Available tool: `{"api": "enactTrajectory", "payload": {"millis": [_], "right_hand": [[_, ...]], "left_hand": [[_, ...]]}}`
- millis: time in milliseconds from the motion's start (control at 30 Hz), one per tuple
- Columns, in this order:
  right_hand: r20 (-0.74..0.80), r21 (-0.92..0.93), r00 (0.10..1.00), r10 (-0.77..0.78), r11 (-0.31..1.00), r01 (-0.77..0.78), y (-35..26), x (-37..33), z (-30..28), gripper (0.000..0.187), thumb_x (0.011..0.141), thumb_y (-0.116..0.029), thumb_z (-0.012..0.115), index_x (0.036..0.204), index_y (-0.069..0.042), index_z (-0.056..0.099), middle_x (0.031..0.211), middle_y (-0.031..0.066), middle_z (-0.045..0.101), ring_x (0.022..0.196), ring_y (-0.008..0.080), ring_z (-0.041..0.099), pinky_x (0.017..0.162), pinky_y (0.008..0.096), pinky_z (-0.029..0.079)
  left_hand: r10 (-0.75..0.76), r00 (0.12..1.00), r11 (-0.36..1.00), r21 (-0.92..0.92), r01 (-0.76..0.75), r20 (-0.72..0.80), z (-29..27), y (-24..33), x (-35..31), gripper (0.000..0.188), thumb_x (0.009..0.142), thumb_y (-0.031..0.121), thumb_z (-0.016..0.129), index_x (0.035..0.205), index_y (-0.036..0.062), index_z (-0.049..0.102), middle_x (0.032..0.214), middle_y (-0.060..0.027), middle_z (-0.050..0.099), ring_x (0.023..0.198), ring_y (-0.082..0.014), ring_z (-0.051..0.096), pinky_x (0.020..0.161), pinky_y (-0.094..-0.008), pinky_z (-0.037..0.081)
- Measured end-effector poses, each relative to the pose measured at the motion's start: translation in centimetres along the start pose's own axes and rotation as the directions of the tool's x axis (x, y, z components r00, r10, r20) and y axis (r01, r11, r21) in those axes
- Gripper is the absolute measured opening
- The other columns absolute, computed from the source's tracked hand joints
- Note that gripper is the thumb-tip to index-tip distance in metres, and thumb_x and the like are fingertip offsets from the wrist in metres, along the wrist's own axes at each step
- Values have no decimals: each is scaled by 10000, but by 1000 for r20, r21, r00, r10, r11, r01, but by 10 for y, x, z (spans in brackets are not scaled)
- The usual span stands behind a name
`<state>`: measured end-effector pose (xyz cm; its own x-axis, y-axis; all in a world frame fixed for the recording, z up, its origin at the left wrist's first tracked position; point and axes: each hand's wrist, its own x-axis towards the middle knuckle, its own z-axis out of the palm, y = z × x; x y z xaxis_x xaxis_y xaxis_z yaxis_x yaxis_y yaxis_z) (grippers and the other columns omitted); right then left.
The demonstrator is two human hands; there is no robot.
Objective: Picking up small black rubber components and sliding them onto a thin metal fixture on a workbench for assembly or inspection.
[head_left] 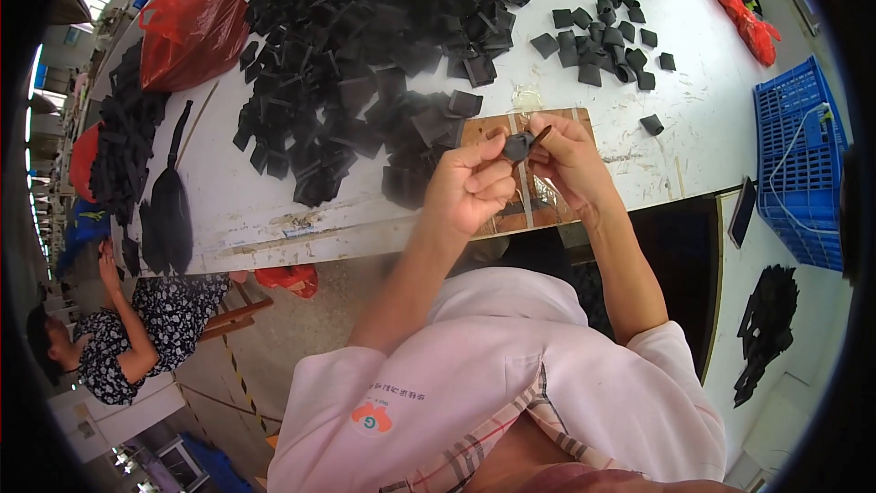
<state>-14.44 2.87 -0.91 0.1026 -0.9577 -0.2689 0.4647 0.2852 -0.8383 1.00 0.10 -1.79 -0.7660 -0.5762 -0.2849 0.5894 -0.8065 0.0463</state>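
Observation:
Between my two hands is a small black fabric loop (517,146), its round opening facing up. My left hand (474,184) pinches the loop's left side between thumb and forefinger, with the other fingers curled. My right hand (573,162) is closed at the loop's right side. A thin dark brown strip-like piece (542,136) stands at its fingertips; its kind cannot be made out. Beneath both hands lies a brown board (577,124) with pale tape strips, at the table's front edge.
A large heap of flat black fabric pieces (365,46) covers the table's (246,219) middle left. Several rolled black loops (598,41) lie at the far right. A red plastic bag (193,35) and black brush (168,215) are left; a blue crate (798,164) is right. Another person (137,338) sits left.

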Motion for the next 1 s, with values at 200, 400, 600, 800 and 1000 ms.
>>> {"api": "enactTrajectory", "payload": {"millis": [200,400,600,800,1000], "right_hand": [[85,-119,983,-160,978,170,-69,-21,39,273,852,-282,538,665,-82,529,555,-66,380,493,14,311,413,159,253],[106,71,994,-4,997,-4,-28,-7,9,264,843,-282,554,699,-61,558,558,-56,408,493,19,327,417,162,262],[122,-116,991,-48,991,63,-33,-9,10,276,842,-287,553,719,-41,570,595,-36,466,498,33,341,434,168,272],[47,-313,987,-157,935,164,-24,-8,3,306,850,-303,533,734,-22,568,597,-18,478,527,42,374,459,185,292],[-117,-562,785,-608,693,453,-23,-31,16,339,794,-308,599,912,8,561,690,54,516,637,113,474,536,220,377]], "left_hand": [[-4,962,989,141,-36,274,62,12,-13,78,840,50,482,905,48,524,693,-27,553,342,-24,291,358,-181,215],[17,972,998,54,-31,233,10,2,2,142,853,56,436,949,12,532,836,-72,589,346,-28,296,357,-170,223],[-1,979,998,67,-13,203,17,1,-4,137,844,44,451,949,22,536,797,-42,586,361,-29,308,365,-172,231],[273,951,803,508,-310,149,24,-9,-4,213,814,23,514,1027,10,519,804,-45,565,504,-67,438,475,-169,351],[361,633,-272,726,-631,685,54,-1,-4,256,731,12,605,986,23,592,901,-83,592,774,-171,553,712,-261,434]]}}
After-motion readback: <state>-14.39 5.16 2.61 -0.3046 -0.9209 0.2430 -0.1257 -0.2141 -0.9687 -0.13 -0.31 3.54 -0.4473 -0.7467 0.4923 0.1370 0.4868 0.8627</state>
